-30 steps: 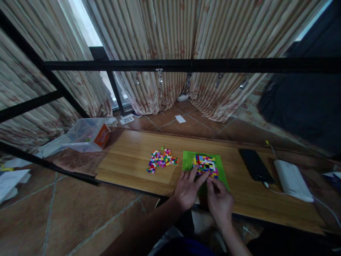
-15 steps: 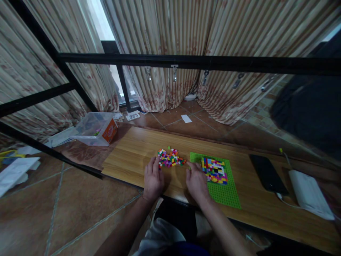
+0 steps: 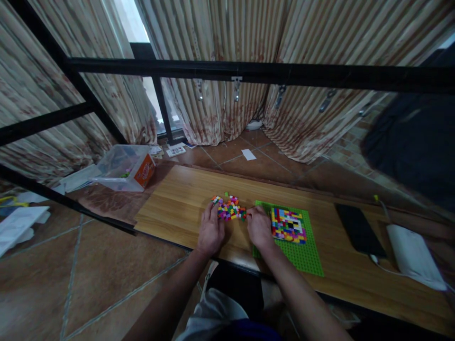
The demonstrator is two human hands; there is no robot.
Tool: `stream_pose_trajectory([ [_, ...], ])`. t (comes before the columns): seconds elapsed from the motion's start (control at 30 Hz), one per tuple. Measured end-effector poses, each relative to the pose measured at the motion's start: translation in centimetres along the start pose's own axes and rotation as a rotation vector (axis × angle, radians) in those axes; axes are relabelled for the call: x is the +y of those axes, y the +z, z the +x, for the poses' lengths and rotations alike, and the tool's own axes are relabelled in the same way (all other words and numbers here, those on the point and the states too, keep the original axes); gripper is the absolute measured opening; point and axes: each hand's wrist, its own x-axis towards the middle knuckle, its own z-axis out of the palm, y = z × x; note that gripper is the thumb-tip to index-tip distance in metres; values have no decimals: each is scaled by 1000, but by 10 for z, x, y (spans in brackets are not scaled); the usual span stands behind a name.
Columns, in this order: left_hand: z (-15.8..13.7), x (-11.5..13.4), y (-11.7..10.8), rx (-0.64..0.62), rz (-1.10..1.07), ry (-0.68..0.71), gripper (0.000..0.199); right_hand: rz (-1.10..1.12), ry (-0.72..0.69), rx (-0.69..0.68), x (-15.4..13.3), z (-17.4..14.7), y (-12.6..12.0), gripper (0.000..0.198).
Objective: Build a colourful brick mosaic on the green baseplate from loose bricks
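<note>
Small building bricks [image 3: 229, 209] in many colours lie in a loose pile on the wooden table. My left hand [image 3: 211, 231] rests at the pile's near left edge, its fingers stretched out and touching the bricks there. On the pile's right side my right hand [image 3: 259, 228] has its fingers curled into a pinch; what is between the fingertips is too small to make out. A green baseplate [image 3: 305, 258] lies to the right, partly under my right hand. On it stands a flat block of multicoloured bricks [image 3: 288, 226] with a white and black patch.
A black phone [image 3: 359, 229] with a white cable and a white power bank [image 3: 414, 255] lie on the table's right. A clear plastic box [image 3: 122, 166] stands left beyond the table. A black metal bar [image 3: 227, 68] crosses before the curtains. A dark-clothed person [image 3: 412, 142] is at right.
My right hand's pointing finger has drawn in to a pinch at the pile's right edge. My left hand has shifted slightly right. The view has tilted a little.
</note>
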Motion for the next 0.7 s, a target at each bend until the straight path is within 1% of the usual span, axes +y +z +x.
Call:
stream_pose_trajectory([
  [0.13,-1,9,-6,17,-52,33,52,148,21,89,-4,-15,-6,22],
  [0.23,-5,22,-12,56,-123,42,44,315,13,119,-10,-35,-15,19],
  [0.27,-7,29,-14,44,-170,37,39,370,7,115,-12,-42,-18,18],
  [0.33,-15,44,-14,-58,-330,-2,29,464,-2,92,-16,-57,-27,19],
  [0.37,-19,51,-13,-124,-434,-48,25,505,0,82,-18,-64,-31,19],
  [0.43,-28,65,-10,-230,-681,-201,23,587,27,82,-21,-77,-37,19],
  [0.5,-37,76,-6,-297,-934,-387,23,678,86,111,-21,-87,-41,18],
  [0.57,-44,84,-3,-377,-1158,-537,25,775,167,165,-20,-96,-42,17],
  [0.63,-49,90,-2,-467,-1326,-631,27,858,230,215,-17,-103,-41,16],
  [0.7,-51,94,-2,-528,-1418,-702,28,909,260,247,-13,-109,-40,15],
])
